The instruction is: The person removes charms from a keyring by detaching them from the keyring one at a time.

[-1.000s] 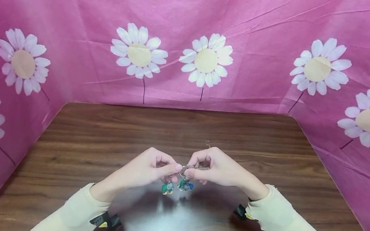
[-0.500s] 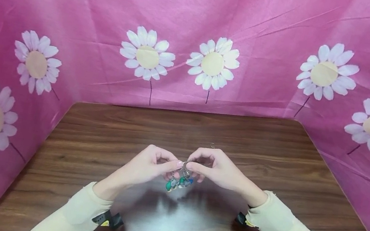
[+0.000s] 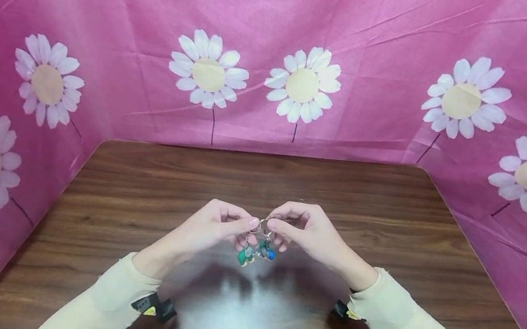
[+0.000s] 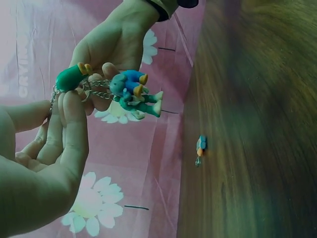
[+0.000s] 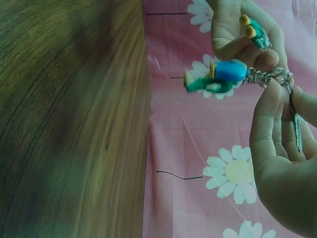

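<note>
In the head view both hands meet over the middle of the table, thumbs toward each other. My left hand (image 3: 203, 230) pinches a small metal ring between thumb and forefinger. A green figure charm (image 4: 69, 79) hangs from it on a chain. My right hand (image 3: 319, 236) pinches a key ring (image 5: 281, 75) whose lower edge bears a blue figure charm (image 5: 230, 71) and a green figure charm (image 4: 146, 106) on short chains. A flat metal key (image 5: 297, 130) lies along the right fingers. Whether the two rings are linked is hidden by the fingertips.
Another small charm, blue and orange with a metal loop (image 4: 200, 148), lies on the brown wooden table (image 3: 164, 172) beyond the right hand. Pink cloth (image 3: 368, 26) printed with daisies stands round the table's back and sides.
Both hands have risen slightly and stay close together. The key, seen jutting from the right hand earlier, is turned out of the head view. More of the rings shows between the fingertips.
</note>
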`<state>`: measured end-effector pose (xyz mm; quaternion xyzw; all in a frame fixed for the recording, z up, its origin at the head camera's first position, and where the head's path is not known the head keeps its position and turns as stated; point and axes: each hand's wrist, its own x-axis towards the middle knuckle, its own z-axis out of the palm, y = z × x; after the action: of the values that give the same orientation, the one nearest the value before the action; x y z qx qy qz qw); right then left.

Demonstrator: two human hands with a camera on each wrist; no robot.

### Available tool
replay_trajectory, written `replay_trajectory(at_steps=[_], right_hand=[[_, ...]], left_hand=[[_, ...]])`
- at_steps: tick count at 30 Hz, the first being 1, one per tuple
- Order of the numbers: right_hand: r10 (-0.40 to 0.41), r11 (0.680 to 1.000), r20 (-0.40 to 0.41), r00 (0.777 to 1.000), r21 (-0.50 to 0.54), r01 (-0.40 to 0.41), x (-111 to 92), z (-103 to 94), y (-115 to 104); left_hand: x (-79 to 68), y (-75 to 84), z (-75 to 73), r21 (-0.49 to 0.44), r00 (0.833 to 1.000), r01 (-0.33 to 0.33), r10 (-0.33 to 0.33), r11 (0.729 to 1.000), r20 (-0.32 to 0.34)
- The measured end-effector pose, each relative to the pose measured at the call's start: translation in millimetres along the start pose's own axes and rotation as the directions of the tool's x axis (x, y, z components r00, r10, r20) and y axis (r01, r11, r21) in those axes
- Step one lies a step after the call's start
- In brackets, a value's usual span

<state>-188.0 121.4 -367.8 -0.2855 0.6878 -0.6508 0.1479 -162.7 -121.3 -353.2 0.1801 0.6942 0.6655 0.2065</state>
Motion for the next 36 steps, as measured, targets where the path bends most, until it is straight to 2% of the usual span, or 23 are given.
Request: replay_trajectory(at_steps=[7, 17, 26, 29, 32, 36], right_hand=[[-0.003, 1.000, -0.018, 1.000, 0.009, 0.003, 0.9, 0.3, 0.1], [0.017, 1.000, -0.035, 0.999, -0.021, -0.018, 1.0, 1.5, -2.5], [-0.054, 0.987, 0.032, 0.998, -0.148, 0.058, 0.0, 0.4, -6.6], [-0.061, 0.985, 0.043, 0.997, -0.162, 0.067, 0.0, -0.5, -7.1], [-0.053, 0.988, 0.052, 0.997, -0.142, 0.060, -0.4, -2.7, -5.2], [-0.019, 0.997, 0.076, 0.997, -0.067, 0.024, -2.2, -7.2, -2.8]], left_hand=[[2.3, -0.8, 3.4, -0.066, 0.999, 0.040, -0.040, 0.997, 0.005], [3.8, -3.6, 4.0, -0.066, 0.999, 0.033, -0.033, 0.997, 0.009], [4.2, -2.4, 4.0, -0.036, 0.999, 0.032, -0.032, 0.999, -0.006], [4.1, -3.2, 3.2, -0.032, 1.000, 0.020, -0.020, 0.999, -0.003], [3.8, -3.6, 2.9, -0.039, 1.000, -0.001, 0.001, 0.999, -0.004], [3.7, -2.5, 3.0, -0.038, 1.000, -0.023, 0.022, 0.999, -0.018]])
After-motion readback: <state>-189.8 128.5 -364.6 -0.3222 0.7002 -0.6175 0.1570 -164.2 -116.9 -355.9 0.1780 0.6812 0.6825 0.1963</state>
